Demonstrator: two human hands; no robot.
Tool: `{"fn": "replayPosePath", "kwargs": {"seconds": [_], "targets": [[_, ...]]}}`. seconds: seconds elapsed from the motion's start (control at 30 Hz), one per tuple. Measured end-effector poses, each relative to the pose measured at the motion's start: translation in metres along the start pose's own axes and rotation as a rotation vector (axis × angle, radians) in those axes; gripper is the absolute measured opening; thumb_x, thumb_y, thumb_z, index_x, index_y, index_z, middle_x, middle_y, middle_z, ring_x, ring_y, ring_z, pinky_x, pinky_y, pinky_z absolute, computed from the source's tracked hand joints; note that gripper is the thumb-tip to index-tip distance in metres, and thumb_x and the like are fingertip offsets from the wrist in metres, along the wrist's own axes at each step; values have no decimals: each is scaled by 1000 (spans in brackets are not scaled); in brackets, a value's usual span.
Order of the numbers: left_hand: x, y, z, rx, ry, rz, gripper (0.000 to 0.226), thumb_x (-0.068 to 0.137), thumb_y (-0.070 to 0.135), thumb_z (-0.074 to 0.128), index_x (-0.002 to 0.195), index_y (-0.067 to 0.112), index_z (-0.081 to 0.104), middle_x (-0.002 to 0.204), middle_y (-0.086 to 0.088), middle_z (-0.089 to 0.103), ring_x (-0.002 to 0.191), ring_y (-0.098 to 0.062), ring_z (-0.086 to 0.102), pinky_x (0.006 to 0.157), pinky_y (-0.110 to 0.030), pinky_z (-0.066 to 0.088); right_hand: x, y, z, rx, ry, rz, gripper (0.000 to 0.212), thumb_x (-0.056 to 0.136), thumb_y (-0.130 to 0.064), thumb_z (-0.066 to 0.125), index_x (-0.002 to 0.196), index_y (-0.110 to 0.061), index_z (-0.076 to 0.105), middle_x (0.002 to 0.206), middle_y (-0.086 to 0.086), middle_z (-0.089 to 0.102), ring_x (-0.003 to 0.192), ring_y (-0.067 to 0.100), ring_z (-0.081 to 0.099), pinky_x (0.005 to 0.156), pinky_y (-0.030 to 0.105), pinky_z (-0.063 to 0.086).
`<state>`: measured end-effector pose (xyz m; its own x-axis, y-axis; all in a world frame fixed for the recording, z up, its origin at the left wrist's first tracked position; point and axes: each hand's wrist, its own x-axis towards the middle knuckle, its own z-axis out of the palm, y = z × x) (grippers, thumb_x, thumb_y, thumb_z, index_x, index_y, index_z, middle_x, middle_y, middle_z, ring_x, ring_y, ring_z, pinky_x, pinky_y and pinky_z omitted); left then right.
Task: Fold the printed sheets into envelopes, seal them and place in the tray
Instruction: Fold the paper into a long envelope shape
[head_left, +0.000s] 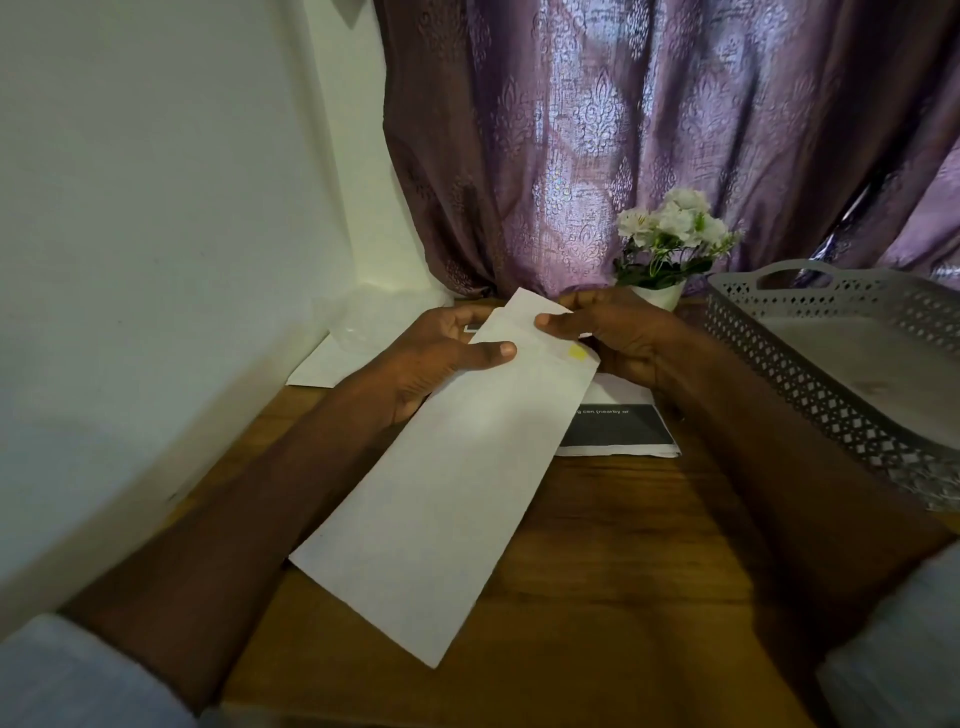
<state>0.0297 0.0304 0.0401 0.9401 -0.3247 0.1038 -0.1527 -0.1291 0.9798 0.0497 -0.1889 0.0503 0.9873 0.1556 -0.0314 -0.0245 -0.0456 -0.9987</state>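
A long white envelope (447, 488) is held slanted above the wooden table, its far end raised. My left hand (436, 358) grips its upper left edge, thumb on top. My right hand (618, 332) pinches the far end, where the flap sticks up, thumb on the paper. A small yellow spot (577, 353) shows near that end. Printed sheets (623, 431) with a dark block and white text lie flat under the envelope. The grey perforated tray (810, 384) stands at the right with nothing visible in it.
A small pot of white flowers (670, 244) stands at the back by a purple curtain (649, 130). More white paper (322, 369) and a clear plastic wrap (363, 322) lie at the back left against the white wall (156, 260).
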Motion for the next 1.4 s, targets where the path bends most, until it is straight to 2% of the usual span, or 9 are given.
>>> {"fn": "replayPosePath", "kwargs": {"seconds": [0.17,0.33,0.47,0.63,0.73,0.9,1.13,1.3,1.4], "targets": [[2,-2,0,-5,5,0,34,91,16,77,121,28,67,122,5,73,105,-19,75,77,-26,62,-4,-5,0,43,-80,-27,32,83,12,71,112,-3,70,100,14,79,84,25,77,75,39,65],[1,-2,-1,-53,-30,-15,30,92,7,74,114,27,69,102,17,76,86,-5,77,67,-20,59,-3,-4,2,81,-18,-17,10,93,-2,67,88,-9,71,77,5,78,69,19,73,59,29,61],[1,-2,-1,-58,-47,-20,28,93,11,74,108,33,64,94,27,65,70,14,70,59,-11,54,-3,-3,3,75,-23,-33,16,89,8,67,95,-5,72,80,6,78,70,17,75,60,28,62],[2,-2,-1,-20,2,-3,35,93,20,75,127,24,67,118,8,74,101,-12,76,78,-25,62,-3,-5,4,141,-50,-8,34,82,15,70,110,-3,67,93,12,77,75,21,76,64,31,63],[1,-1,-1,-2,14,-5,44,93,23,75,136,21,65,131,2,70,113,-21,72,91,-34,62,-3,-6,3,134,-39,20,25,86,9,70,107,-5,70,92,10,76,74,20,75,65,32,64],[-1,0,-2,-16,-15,-15,23,96,15,71,111,32,66,103,19,68,79,4,75,62,-14,56,-5,-6,7,93,-23,21,18,89,10,65,100,-3,72,95,12,75,75,19,73,67,31,63],[-3,4,3,-21,23,-25,31,96,17,71,126,21,65,112,7,74,85,-6,78,66,-21,60,-9,-10,11,201,-57,52,19,89,12,65,99,-4,68,86,12,75,69,21,75,59,31,63],[-3,4,-4,-81,131,-14,32,97,13,70,128,14,66,108,0,78,87,-14,79,74,-26,63,-5,-9,12,-96,118,-202,12,92,-11,69,90,-20,75,83,-2,74,72,9,66,63,23,56],[-1,4,-12,-100,216,-19,34,98,16,68,132,11,66,116,-6,77,98,-20,77,87,-33,63,-3,-7,14,-346,183,-414,12,92,-16,71,86,-24,79,86,-2,77,78,9,67,75,29,54]]}}
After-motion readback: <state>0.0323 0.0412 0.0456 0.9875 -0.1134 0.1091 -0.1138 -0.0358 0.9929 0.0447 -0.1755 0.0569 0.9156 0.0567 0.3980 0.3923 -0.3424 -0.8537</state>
